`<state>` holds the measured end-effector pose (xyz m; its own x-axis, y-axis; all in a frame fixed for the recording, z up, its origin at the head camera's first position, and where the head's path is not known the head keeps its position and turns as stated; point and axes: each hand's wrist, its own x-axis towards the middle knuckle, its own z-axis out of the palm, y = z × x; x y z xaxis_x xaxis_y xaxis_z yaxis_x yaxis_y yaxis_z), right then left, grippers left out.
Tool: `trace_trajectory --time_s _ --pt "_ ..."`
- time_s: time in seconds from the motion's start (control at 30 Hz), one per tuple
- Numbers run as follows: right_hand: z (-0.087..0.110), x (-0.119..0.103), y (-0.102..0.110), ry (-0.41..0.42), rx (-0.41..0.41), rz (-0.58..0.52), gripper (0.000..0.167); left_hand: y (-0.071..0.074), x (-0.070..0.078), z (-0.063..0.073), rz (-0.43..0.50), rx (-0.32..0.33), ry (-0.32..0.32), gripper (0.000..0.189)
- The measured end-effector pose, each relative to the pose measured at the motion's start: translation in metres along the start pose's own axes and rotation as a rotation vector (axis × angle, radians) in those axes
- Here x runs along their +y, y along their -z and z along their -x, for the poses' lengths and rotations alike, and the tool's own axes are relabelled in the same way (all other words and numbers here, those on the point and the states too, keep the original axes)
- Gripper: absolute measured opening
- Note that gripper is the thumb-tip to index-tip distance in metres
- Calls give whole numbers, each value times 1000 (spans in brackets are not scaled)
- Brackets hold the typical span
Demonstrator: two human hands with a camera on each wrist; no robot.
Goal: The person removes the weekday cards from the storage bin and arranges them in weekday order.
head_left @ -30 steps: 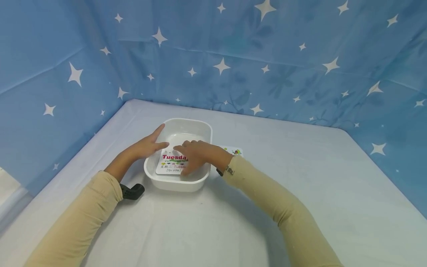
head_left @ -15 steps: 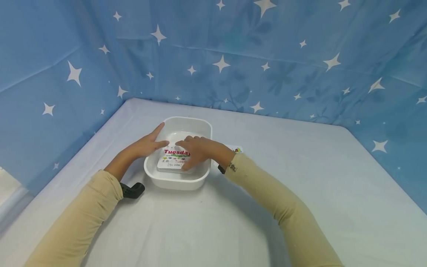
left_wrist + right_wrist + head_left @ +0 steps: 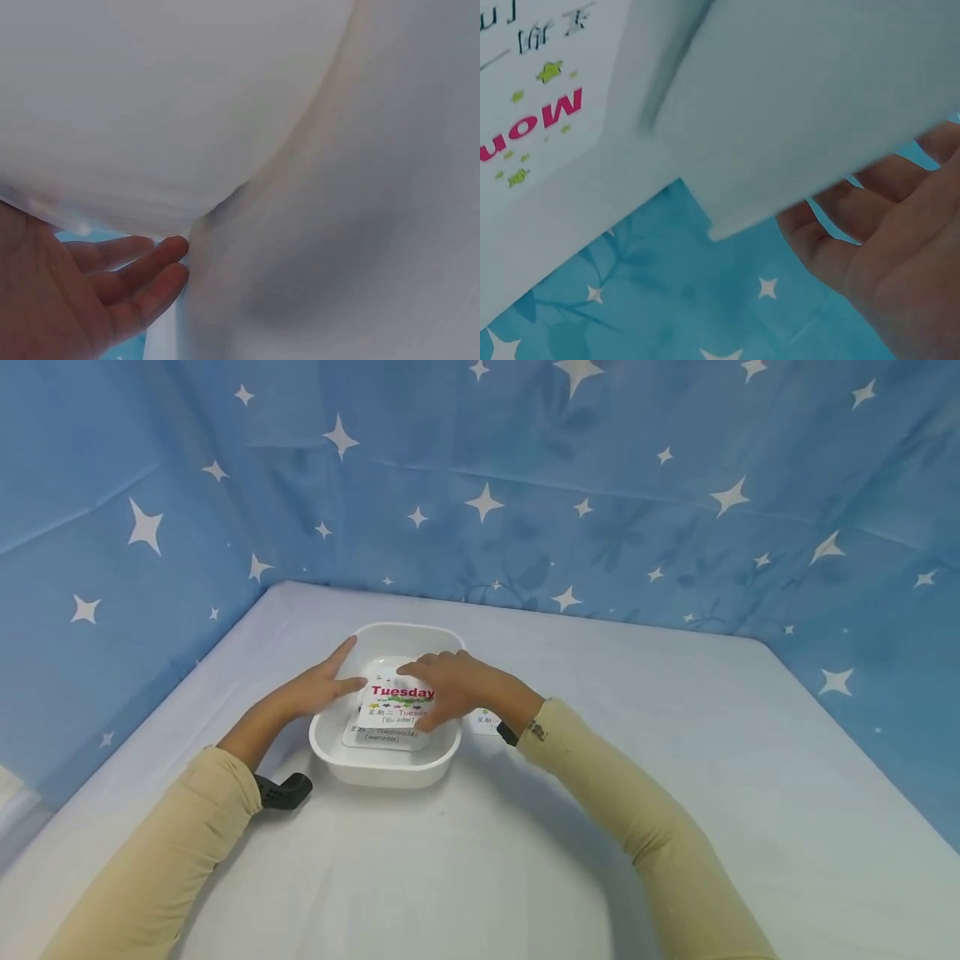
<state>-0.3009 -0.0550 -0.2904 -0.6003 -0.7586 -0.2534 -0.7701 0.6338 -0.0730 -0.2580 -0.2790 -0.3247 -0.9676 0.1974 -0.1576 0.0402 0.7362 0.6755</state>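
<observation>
A white plastic basin (image 3: 390, 775) stands on the table in the head view. My left hand (image 3: 315, 688) holds its left rim, thumb over the inside; in the left wrist view the fingers (image 3: 142, 289) lie against the outer wall. Over the basin, my right hand (image 3: 465, 687) pinches a "Tuesday" flashcard (image 3: 397, 706) by its right side. Below it a "Wednesday" flashcard (image 3: 384, 739) lies in the basin, partly covered. In the right wrist view the basin wall hides what the fingertips touch.
A "Monday" flashcard (image 3: 544, 105) lies on the white-covered table (image 3: 720, 760) right of the basin, mostly behind the right wrist in the head view. A black wrist mount (image 3: 285, 792) sits under the left wrist. A blue star-patterned curtain (image 3: 525, 460) borders the table's back and sides.
The right hand has moved the "Tuesday" flashcard up off the pile and slightly right, uncovering the "Wednesday" flashcard. The left hand stays at the basin's rim. The head view has shifted slightly.
</observation>
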Motion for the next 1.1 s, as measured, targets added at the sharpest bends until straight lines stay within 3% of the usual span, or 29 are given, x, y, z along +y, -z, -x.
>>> trace_trajectory --time_s 0.27,0.53,0.7,1.1 --pt "26 9 11 4 101 -78 81 -1 -3 0 15 1 2 78" --pt "48 26 0 -50 112 -165 79 -3 0 1 -1 6 0 78" --pt "60 40 -9 -45 154 -235 77 -5 1 1 0 2 -2 79" --pt "98 89 -21 -118 223 -354 77 -2 -1 1 31 -2 -17 78"
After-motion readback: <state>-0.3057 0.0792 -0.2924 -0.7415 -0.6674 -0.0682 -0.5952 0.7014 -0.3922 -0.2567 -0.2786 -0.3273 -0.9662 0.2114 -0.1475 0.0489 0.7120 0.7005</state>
